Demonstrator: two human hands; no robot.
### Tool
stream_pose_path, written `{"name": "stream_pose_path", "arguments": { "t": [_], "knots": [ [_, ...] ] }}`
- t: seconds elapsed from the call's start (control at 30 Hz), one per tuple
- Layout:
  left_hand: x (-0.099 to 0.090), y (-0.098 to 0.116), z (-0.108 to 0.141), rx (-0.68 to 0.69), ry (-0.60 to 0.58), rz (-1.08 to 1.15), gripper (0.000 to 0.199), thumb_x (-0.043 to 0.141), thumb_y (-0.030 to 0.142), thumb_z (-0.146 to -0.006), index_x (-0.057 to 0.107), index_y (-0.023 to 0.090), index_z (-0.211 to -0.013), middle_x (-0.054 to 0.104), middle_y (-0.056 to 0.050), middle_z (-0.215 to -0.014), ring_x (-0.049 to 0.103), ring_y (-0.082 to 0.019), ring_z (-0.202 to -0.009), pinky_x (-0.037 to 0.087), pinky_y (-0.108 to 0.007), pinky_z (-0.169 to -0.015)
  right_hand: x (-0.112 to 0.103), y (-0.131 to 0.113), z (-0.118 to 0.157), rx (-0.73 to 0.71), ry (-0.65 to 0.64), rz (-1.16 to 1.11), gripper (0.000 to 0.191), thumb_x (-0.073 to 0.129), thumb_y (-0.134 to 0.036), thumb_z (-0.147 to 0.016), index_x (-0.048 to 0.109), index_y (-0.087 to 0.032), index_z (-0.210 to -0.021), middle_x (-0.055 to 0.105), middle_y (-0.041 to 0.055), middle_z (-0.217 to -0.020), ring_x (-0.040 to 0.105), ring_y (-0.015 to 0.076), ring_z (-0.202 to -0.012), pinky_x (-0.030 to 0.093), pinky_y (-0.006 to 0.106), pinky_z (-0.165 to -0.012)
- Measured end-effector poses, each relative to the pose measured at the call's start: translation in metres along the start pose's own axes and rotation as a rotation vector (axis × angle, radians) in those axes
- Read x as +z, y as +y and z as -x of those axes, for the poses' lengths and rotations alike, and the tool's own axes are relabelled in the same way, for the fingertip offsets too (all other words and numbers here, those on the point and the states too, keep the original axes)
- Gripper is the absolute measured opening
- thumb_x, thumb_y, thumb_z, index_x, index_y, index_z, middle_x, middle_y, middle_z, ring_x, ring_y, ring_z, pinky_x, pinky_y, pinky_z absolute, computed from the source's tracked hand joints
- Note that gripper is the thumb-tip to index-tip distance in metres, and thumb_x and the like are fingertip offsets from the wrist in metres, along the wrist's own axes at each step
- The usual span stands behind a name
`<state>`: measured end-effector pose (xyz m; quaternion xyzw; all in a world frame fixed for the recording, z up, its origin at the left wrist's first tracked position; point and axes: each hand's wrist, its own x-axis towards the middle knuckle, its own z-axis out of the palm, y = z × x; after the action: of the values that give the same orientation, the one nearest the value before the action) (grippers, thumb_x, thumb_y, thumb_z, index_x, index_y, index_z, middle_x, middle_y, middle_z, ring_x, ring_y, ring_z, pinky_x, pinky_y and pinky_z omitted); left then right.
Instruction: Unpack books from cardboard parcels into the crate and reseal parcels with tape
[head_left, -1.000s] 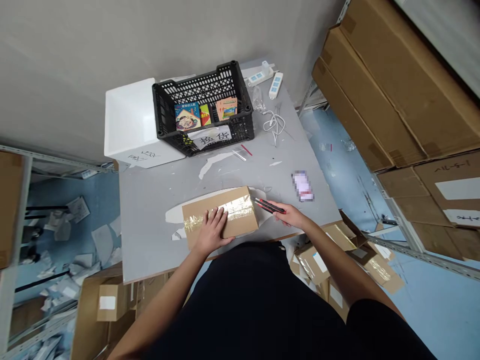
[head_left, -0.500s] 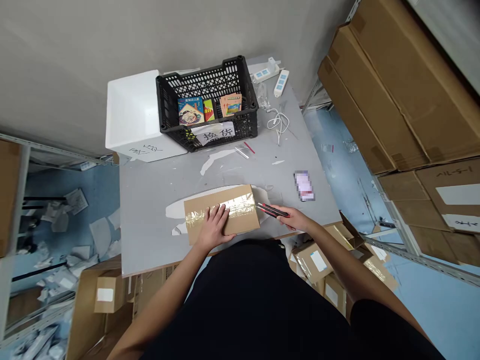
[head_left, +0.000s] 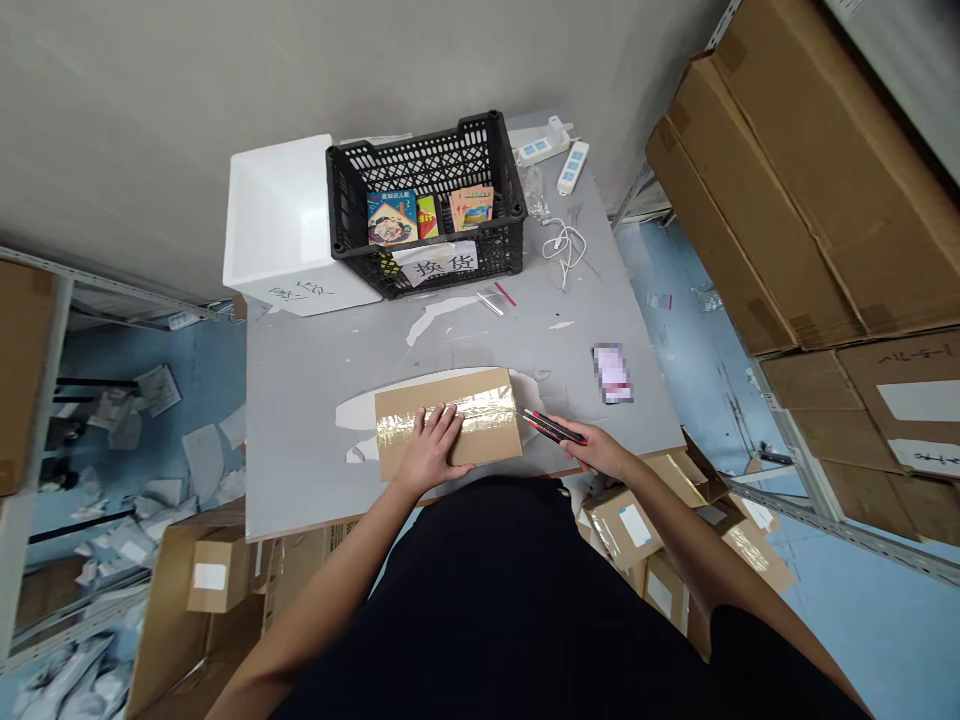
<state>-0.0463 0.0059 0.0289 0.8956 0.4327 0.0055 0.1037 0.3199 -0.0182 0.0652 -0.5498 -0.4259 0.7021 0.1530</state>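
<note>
A taped cardboard box (head_left: 487, 430) lies near the front edge of the grey table (head_left: 300, 370), on top of torn white patches. My left hand (head_left: 433, 447) rests flat on the box's top with its fingers spread over the shiny packing tape (head_left: 491, 398). Wrapped around a red and black utility knife (head_left: 553, 427) is my right hand (head_left: 596, 448), just right of the box. The knife's tip points left at the box's right end, by the tape's end. Whether the blade touches the cardboard I cannot tell.
Behind the box stand a black plastic crate (head_left: 427, 265) with booklets and a white foam box (head_left: 247, 240). A phone (head_left: 613, 373) lies to the right, below a white cable (head_left: 564, 243) and power strips (head_left: 573, 168). Large cartons (head_left: 780, 180) fill the right-hand rack.
The whole view has shifted slightly. My right hand still holds the knife at the box's right end, and my left hand stays on the box's top.
</note>
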Motion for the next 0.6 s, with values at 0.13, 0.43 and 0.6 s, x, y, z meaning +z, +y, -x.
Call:
{"name": "stream_pose_path", "arguments": {
  "t": [0.13,0.43,0.6],
  "knots": [
    [-0.001,0.000,0.000,-0.005,0.006,0.035,0.094,0.061,0.067,-0.076,0.034,0.014,-0.149,0.036,-0.019,-0.154,0.026,-0.039,-0.144,0.008,-0.062,-0.118,-0.003,-0.008,0.002,0.031,-0.009,0.023,0.065,0.057,-0.026,-0.086,0.039,-0.032,-0.149,0.053,-0.0063,-0.066,0.040,0.0050,-0.037,0.036,0.018,-0.036],
    [0.000,-0.001,-0.002,-0.001,0.014,0.049,0.090,0.058,0.068,-0.077,0.037,0.015,-0.147,0.036,-0.018,-0.154,0.024,-0.039,-0.145,0.008,-0.062,-0.118,0.009,0.004,-0.001,0.024,0.035,-0.031,0.066,0.056,-0.029,-0.087,0.037,-0.031,-0.150,0.052,-0.0068,-0.066,0.040,0.0053,-0.039,0.034,0.018,-0.036],
    [0.000,0.001,0.000,-0.012,0.011,0.051,0.094,0.061,0.067,-0.075,0.036,0.013,-0.148,0.035,-0.019,-0.154,0.025,-0.039,-0.145,0.007,-0.062,-0.118,0.018,0.009,0.008,0.036,0.045,-0.036,0.068,0.056,-0.032,-0.086,0.035,-0.027,-0.151,0.053,-0.0071,-0.065,0.037,0.0047,-0.038,0.034,0.018,-0.036]
  ]
}}
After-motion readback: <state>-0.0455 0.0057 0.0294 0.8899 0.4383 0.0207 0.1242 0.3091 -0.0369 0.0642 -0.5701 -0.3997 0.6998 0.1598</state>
